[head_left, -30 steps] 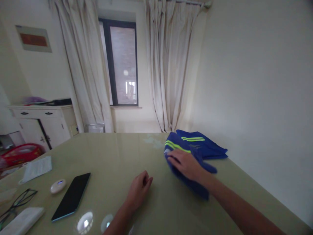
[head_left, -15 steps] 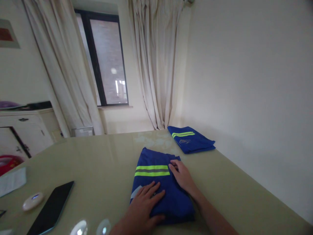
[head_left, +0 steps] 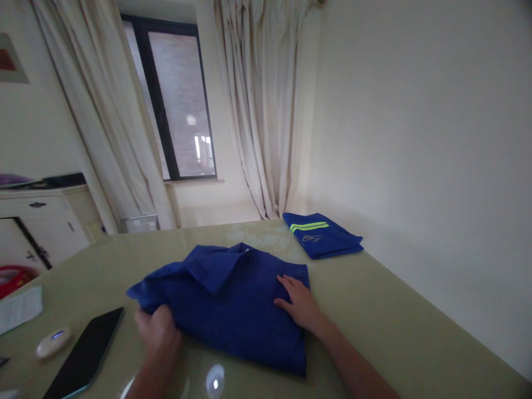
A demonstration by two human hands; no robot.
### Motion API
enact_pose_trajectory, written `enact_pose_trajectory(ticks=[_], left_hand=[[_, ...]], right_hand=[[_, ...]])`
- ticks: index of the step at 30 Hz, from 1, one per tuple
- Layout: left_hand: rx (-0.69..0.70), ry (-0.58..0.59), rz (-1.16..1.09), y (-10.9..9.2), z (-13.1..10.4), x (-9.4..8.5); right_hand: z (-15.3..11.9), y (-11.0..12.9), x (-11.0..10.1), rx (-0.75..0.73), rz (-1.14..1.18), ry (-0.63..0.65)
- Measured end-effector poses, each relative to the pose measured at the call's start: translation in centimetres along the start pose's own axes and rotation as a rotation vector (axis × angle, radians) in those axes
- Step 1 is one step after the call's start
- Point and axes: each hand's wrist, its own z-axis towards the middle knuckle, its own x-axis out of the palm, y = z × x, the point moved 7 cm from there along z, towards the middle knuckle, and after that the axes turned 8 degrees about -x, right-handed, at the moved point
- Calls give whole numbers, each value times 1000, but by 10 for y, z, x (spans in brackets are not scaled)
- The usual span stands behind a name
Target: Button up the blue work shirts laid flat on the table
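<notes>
A blue work shirt (head_left: 245,310) lies partly spread on the table in front of me, with a collar-like flap at its upper middle. My left hand (head_left: 158,330) is closed on the shirt's left part, which is slightly raised and creased; the fingertips are hidden by cloth. Flat on the right side of the shirt rests my right hand (head_left: 301,305), fingers apart. The yellow-green reflective stripes are out of sight on this shirt. Farther back on the right lies a second folded blue garment (head_left: 326,244) with reflective stripes, apart from both hands.
A black tablet or large phone (head_left: 85,354) lies at the left on the pale table (head_left: 415,338), beside a small white oval device (head_left: 54,342). White paper (head_left: 20,310) sits at the far left edge. A wall (head_left: 424,166) runs along the right.
My left hand has moved left and closed on the shirt, opening out its folded left part. The striped face has gone out of view. My right hand stays on the right side.
</notes>
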Motion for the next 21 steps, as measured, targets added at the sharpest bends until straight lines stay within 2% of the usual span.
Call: enact_pose_trajectory(ticks=[1, 3, 5, 7, 10, 15, 17, 21], left_hand=[[38, -63, 32, -8, 4, -10], [230, -84, 224, -27, 4, -15], [497, 16, 537, -38, -4, 2], [676, 196, 821, -31, -16, 29], [730, 356, 1036, -14, -26, 55], [850, 427, 1183, -16, -41, 72], [871, 404, 1138, -20, -44, 71], [900, 420, 987, -18, -55, 66]], right_hand=[[0, -3, 1, 31, -37, 26], [2, -13, -3, 109, -106, 26], [3, -29, -12, 206, -149, 15], [4, -44, -22, 262, -153, 7], [4, -61, -36, 281, -134, -33], [5, -64, -37, 132, -99, -82], [5, -61, -40, 69, -101, -186], [-2, -45, -62, -53, -102, -504]])
